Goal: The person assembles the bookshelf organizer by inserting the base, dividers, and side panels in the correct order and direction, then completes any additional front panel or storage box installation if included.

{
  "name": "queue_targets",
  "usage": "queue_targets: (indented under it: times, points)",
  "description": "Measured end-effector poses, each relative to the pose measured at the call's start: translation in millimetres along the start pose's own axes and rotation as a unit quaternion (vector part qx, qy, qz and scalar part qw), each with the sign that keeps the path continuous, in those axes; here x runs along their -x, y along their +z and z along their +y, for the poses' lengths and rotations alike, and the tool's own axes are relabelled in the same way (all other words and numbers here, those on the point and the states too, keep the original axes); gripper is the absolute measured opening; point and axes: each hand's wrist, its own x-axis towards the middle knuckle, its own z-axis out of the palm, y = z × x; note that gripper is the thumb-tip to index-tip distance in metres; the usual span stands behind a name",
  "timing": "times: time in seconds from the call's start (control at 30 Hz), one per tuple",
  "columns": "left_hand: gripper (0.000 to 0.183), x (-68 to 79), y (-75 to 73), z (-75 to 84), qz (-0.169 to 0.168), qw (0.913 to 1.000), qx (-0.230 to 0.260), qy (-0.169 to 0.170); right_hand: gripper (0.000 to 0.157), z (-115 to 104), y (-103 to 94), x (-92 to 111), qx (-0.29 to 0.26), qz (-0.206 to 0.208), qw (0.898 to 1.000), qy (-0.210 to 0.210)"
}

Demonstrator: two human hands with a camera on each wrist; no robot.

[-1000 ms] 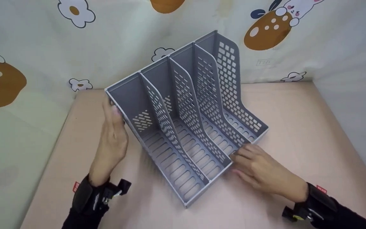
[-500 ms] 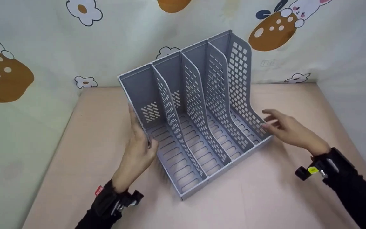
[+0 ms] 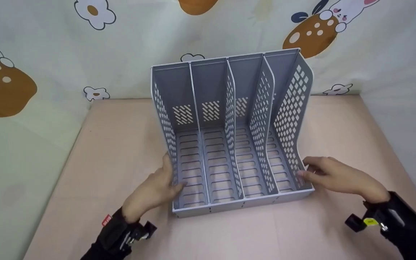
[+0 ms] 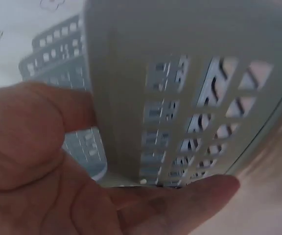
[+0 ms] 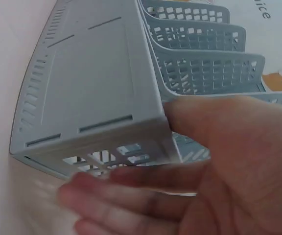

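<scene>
A grey plastic magazine file rack [image 3: 209,85] with several upright compartments stands in the middle of the head view, slightly turned, its low front lip towards me. Slots pierce its floor, and its dividers are perforated. At the left side wall, my left hand [image 3: 150,195] grips the low front part, thumb over the edge. The left wrist view shows that wall [image 4: 119,98] between thumb and fingers [image 4: 195,203]. My right hand [image 3: 343,178] pinches the right side wall near the front corner. In the right wrist view its thumb [image 5: 195,115] lies over the edge, fingers outside.
A pale pink table surface [image 3: 117,144] lies under the rack. Behind and on both sides hangs light cloth [image 3: 135,39] printed with rabbits and flowers. Each wrist wears a black strap [image 3: 392,216] with a small camera.
The rack has turned and come down to face me more squarely, shifting right. My right hand left the front lip for the right wall; my left hand slid forward along the left wall.
</scene>
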Motion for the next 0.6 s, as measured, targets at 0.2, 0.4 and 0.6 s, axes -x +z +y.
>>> queue_targets:
  times: [0.2, 0.4, 0.6]
  points:
    - [0.081, -2.2, 6.2, 3.4, -0.012, 0.9990, -0.040, -0.013, 0.004, -7, 18.7, 0, 0.037, 0.075, 0.996, 0.025]
    - [0.076, -31.5, 1.4, 0.9, -0.024, 0.9962, -0.078, -0.030, 0.006, -9, 29.0, 0, 0.042, 0.127, 0.989, 0.055]
    - [0.067, -62.9, 1.9, -3.7, 0.057, 0.9964, -0.060, 0.018, 0.006, 2, 25.8, -11, 0.016, 0.195, 0.977, 0.086]
